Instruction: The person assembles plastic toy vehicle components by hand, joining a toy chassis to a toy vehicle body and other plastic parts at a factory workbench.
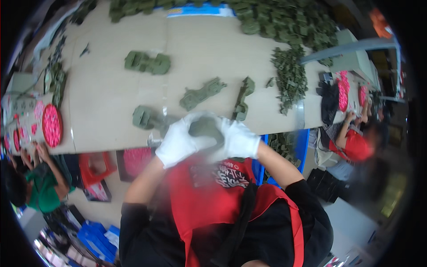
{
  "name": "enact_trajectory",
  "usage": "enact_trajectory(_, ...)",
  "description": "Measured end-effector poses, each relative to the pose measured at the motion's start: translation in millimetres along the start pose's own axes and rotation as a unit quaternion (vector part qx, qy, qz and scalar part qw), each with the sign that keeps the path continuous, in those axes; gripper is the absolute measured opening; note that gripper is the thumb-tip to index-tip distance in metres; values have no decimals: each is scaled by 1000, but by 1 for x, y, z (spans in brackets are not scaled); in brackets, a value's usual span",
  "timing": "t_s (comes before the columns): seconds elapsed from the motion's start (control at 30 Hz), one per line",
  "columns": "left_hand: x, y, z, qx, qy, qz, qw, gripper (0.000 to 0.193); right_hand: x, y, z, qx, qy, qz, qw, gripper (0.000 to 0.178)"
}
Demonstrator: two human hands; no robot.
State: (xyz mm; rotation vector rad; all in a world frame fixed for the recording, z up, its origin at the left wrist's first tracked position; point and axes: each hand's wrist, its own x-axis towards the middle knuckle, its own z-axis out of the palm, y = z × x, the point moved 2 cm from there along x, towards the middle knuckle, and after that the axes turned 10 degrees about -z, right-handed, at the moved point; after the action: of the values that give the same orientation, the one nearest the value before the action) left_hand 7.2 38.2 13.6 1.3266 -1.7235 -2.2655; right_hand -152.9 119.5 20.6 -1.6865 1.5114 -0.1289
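Note:
Both my hands wear white gloves and meet at the table's near edge. Between them is a dull green moulded plastic part (pixel 207 128), partly hidden by the gloves and slightly blurred. My left hand (pixel 179 141) curls round its left side, thumb across the front. My right hand (pixel 241 139) grips the right side. Similar green parts lie on the tabletop just beyond: a rounded one (pixel 143 117) beside my left hand, a long flat one (pixel 202 93) ahead, a narrow one (pixel 243 99) ahead of my right hand, and a two-lobed one (pixel 147 63) farther off.
A heap of green parts (pixel 284 22) covers the far right, with a pile of small green pieces (pixel 290 78) nearer. Blue crates (pixel 304 147) stand below the table edge. A red stool (pixel 95 168) is at left. People work on both sides near pink-filled trays (pixel 52 126).

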Motion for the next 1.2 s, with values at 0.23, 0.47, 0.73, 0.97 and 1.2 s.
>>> enact_trajectory(0.23,28,13,-5,166,33,59,984,66,11,8,9,90,109,34,989,88)
enact_trajectory(0.47,105,20,28,-164,154,157,962,87,65,97,-57,512,404,108,750,55)
enact_trajectory(0.73,155,15,-1,-343,-26,12,939,51,61,127,-83,555,370,144,731,78)
enact_trajectory(0.97,195,27,-79,-204,-142,-92,964,46,53,145,-131,92,395,32,913,100)
enact_trajectory(1.2,261,51,-92,-150,-86,-97,980,57,102,164,-116,0,230,163,959,72)
